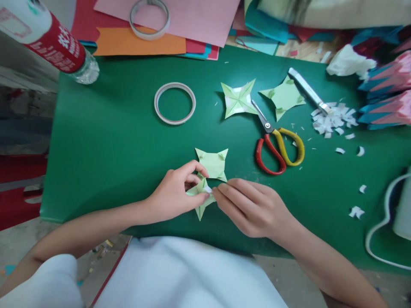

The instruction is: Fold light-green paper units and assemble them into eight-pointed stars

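Near the table's front edge, my left hand [175, 188] pinches a light green folded paper star [201, 209] between thumb and fingers. My right hand [248, 205] is closed at the star's right side, its thumb and fingertips pressed together by a small white patch on the paper. Whether those fingertips grip the paper itself or a small piece on it is hidden. Just beyond lies a second green paper star [212, 164], which my left fingertips overlap. Farther off are another paper star with white patches [238, 98] and one more [284, 97].
Scissors [268, 132] with red and yellow handles lie right of centre. A tape roll [175, 103] sits to the left. Tweezers [310, 92] reach into white paper scraps [334, 119]. A bottle [64, 47], coloured paper sheets [199, 17] and pink-blue folded paper [388, 90] line the edges.
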{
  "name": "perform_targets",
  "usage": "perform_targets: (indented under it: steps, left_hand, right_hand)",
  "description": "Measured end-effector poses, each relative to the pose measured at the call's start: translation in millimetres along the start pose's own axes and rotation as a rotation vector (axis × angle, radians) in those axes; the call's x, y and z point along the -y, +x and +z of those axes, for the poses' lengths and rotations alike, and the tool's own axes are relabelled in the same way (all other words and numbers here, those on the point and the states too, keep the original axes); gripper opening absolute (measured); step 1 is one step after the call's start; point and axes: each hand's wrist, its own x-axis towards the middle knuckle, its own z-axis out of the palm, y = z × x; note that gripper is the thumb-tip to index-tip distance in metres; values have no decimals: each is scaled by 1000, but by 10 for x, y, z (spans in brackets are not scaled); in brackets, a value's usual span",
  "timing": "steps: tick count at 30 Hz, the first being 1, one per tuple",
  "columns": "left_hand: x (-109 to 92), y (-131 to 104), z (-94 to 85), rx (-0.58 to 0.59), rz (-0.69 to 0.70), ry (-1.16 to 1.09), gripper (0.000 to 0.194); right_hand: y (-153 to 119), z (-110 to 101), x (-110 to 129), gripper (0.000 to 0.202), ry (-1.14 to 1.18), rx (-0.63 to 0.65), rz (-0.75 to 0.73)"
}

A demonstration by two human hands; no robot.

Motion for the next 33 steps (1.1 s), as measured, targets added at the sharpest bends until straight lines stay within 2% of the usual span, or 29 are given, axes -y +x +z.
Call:
perform_targets:
  steps: [4, 7, 9, 11, 13, 15, 18, 22, 25, 27, 29, 31, 33]
  left_hand:
    - [-28, -2, -17, -2, -25, -17, 28]
    - [-46, 0, -29, -5, -51, -24, 27]
    - [-51, 6, -34, -12, -76, -33, 27]
    - [-49, 17, -35, -21, -101, -49, 29]
    - [-44, 29, -37, -24, -105, -85, 31]
    - [-40, 40, -43, -26, -81, -123, 31]
    - [-49, 49, -66, -48, -24, -153, 28]
    - [-75, 45, -98, -93, 61, -153, 25]
    - [-63, 32, -99, -211, 173, -64, 26]
    - [-39, 19, -96, -337, 312, 32, 26]
    - [-21, 3, -105, -437, 533, 145, 22]
    - [-21, -14, -133, -480, 767, 296, 18]
    - [-33, -30, -172, -475, 931, 451, 18]
  right_hand:
    - [-33, -1, -112, 11, 46, -57, 102]
    - [-143, -56, -371, 18, 4, -146, 212]
    - [-289, -119, -637, 14, -215, -254, 279]
    - [-484, -185, -948, 6, -513, -199, 444]
    - [-691, -236, -1255, 25, -714, -81, 689]
    - [-859, -263, -1504, 35, -802, 24, 892]
    - [-979, -263, -1699, 33, -787, 162, 1024]
    - [-997, -242, -1707, 34, -706, 261, 1017]
    - [-1014, -237, -1670, 37, -718, 238, 971]
    - [-982, -243, -1612, 39, -738, 134, 937]
    - [-870, -256, -1477, 39, -703, -25, 889]
    - [-676, -271, -1239, 30, -510, -173, 864]
    - [-443, -279, -921, 30, -135, -241, 853]
